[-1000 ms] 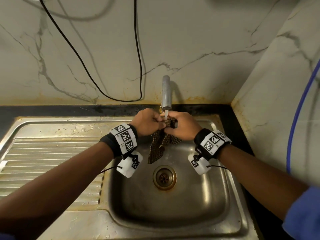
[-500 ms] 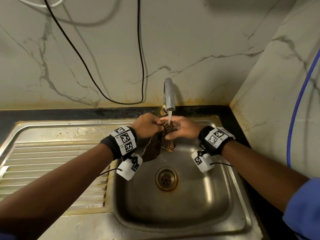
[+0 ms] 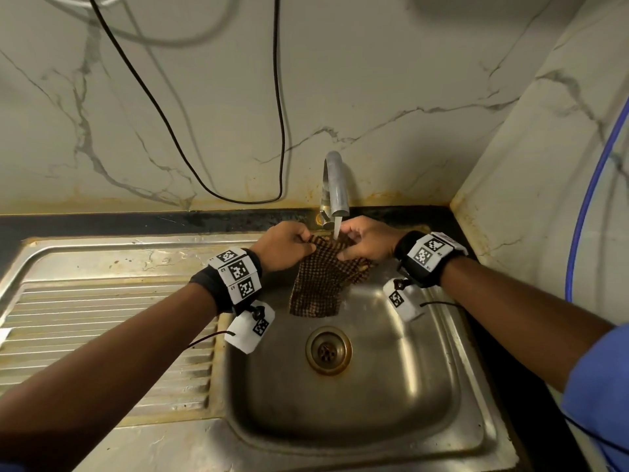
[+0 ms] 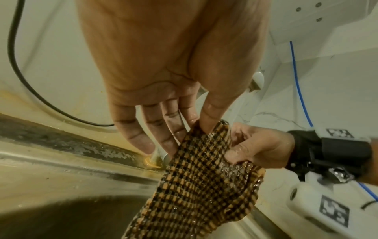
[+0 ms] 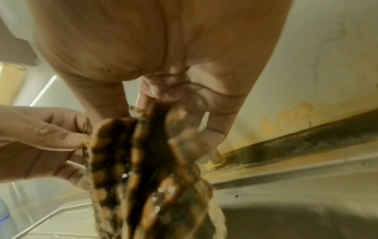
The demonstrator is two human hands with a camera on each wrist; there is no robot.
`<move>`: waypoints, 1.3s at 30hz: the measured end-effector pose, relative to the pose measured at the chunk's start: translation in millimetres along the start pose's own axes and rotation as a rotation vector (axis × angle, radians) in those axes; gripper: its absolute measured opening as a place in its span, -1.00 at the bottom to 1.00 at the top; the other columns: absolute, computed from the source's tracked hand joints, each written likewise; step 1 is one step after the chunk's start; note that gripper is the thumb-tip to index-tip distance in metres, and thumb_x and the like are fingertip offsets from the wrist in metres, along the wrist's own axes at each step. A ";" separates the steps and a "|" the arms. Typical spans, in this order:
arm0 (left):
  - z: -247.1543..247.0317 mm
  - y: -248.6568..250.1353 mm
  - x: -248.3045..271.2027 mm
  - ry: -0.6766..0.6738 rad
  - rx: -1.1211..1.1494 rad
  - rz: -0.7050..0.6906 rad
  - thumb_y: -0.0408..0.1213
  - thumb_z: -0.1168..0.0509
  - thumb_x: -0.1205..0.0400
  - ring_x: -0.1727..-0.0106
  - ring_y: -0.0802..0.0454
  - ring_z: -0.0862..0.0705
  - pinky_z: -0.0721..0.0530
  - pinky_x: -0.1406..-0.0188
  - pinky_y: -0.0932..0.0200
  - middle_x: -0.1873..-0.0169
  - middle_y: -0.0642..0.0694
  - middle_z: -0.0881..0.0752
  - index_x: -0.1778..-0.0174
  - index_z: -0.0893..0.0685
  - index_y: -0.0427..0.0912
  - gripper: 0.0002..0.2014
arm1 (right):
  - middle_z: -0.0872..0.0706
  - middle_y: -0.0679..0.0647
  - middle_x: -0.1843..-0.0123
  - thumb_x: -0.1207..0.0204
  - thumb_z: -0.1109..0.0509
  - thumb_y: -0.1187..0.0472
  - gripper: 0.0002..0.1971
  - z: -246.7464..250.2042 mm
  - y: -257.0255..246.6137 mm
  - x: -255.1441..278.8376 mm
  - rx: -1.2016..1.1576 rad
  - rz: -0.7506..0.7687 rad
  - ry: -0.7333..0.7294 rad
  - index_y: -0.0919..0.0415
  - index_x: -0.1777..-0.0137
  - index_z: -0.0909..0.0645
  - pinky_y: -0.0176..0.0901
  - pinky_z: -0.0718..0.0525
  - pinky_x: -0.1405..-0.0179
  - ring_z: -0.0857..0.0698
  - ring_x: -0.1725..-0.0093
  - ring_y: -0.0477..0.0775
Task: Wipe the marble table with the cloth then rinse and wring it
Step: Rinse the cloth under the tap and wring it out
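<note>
You are mid-rinse: your left hand (image 3: 285, 245) pinches one top corner of the checked cloth (image 3: 321, 284), your right hand (image 3: 367, 241) the other, spreading it under the tap (image 3: 335, 185) over the sink (image 3: 425, 386). Wringing is left.

Up close, the right hand (image 5: 163, 64) pinches the wet brown-and-orange checked cloth (image 5: 143, 169); the left hand's fingers (image 5: 51, 137) pinch its edge at nine o'clock.

Black wristband (image 3: 423, 258) on each wrist, white tiles printed with black square codes; white tagged camera block (image 3: 250, 327) beneath, thin black cable; blue sleeve (image 3: 599, 396), right arm.
</note>
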State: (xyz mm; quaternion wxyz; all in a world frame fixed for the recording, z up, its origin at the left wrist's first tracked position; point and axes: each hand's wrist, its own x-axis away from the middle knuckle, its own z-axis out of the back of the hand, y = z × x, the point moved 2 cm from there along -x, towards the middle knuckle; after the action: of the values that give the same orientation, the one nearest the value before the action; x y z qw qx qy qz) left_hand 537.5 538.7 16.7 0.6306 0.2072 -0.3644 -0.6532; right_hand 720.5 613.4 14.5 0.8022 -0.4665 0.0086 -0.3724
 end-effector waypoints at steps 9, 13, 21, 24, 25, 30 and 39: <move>-6.8 27.6 -6.3 0.035 -0.434 -0.161 -0.18 -0.46 -0.50 -0.03 -0.05 -0.69 -0.60 0.00 0.15 -0.02 -0.05 -0.74 -0.24 -0.70 -0.03 -0.63 | -0.84 0.09 0.09 -0.38 -0.61 0.30 -0.87 9.9 -11.5 -9.1 0.153 0.002 0.006 0.17 0.10 -0.75 -0.11 -0.76 -0.04 -0.81 0.08 0.00; -7.6 32.2 -13.1 0.046 -0.426 -0.140 -0.24 -0.37 -0.59 -0.05 -0.10 -0.69 -0.62 -0.04 0.09 -0.02 -0.09 -0.74 -0.15 -0.74 -0.06 -0.78 | -0.83 -0.04 0.09 -0.42 -0.58 0.28 -0.86 15.6 -9.8 -6.9 0.157 0.005 -0.026 0.06 0.08 -0.74 -0.22 -0.71 -0.04 -0.79 0.07 -0.14; -6.0 21.8 -21.6 -0.049 -0.175 -0.090 -0.35 -0.27 -0.64 -0.03 0.03 -0.69 -0.65 -0.02 0.17 0.06 -0.01 -0.72 0.00 -0.71 -0.02 -0.84 | -0.83 0.14 0.11 -0.46 -0.47 0.40 -0.85 33.8 3.6 0.0 0.187 -0.059 -0.126 0.32 -0.01 -0.76 -0.10 -0.75 0.06 -0.81 0.18 -0.05; -4.3 17.6 -19.9 -0.069 -0.156 -0.057 -0.35 -0.25 -0.64 -0.06 -0.01 -0.70 -0.70 -0.15 -0.01 0.00 -0.08 -0.73 -0.05 -0.71 -0.09 -0.84 | -0.82 0.17 0.12 -0.45 -0.42 0.47 -0.84 30.8 0.1 2.4 0.186 -0.017 -0.113 0.34 0.02 -0.75 -0.16 -0.71 0.11 -0.79 0.19 -0.05; -3.0 16.9 -18.9 -0.074 -0.157 -0.046 -0.35 -0.24 -0.64 -0.07 -0.04 -0.70 -0.70 -0.16 -0.07 -0.02 -0.11 -0.73 -0.09 -0.71 -0.13 -0.82 | -0.81 0.14 0.14 -0.44 -0.41 0.49 -0.83 29.4 -1.4 2.5 0.181 -0.004 -0.100 0.30 0.04 -0.74 -0.20 -0.69 0.16 -0.78 0.21 -0.08; 3.3 16.5 -11.2 -0.076 -0.182 -0.031 -0.45 -0.22 -0.57 -0.18 -0.11 -0.64 -0.68 -0.18 -0.09 -0.16 -0.15 -0.67 -0.29 -0.56 -0.13 -0.64 | -0.81 0.10 0.04 -0.43 -0.46 0.48 -0.76 23.5 -9.5 0.8 0.145 0.064 -0.015 0.30 -0.08 -0.73 -0.32 -0.71 0.07 -0.78 0.12 -0.16; -2.4 20.9 -10.8 -0.016 -0.358 -0.056 -0.08 -0.46 -0.52 0.06 -0.03 -0.68 -0.58 0.14 0.14 0.11 -0.05 -0.71 -0.06 -0.70 -0.05 -0.76 | -0.71 -0.14 0.34 -0.33 -0.62 0.31 -0.84 13.8 -21.6 -10.6 0.126 0.086 0.076 0.15 0.16 -0.71 -0.51 -0.51 0.31 -0.68 0.33 -0.32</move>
State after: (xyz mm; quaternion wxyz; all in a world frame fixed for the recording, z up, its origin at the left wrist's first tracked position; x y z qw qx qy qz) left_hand 554.6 550.0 28.5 0.6361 0.0966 -0.2412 -0.7266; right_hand 705.1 623.9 35.0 0.8444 -0.3998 0.0354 -0.3547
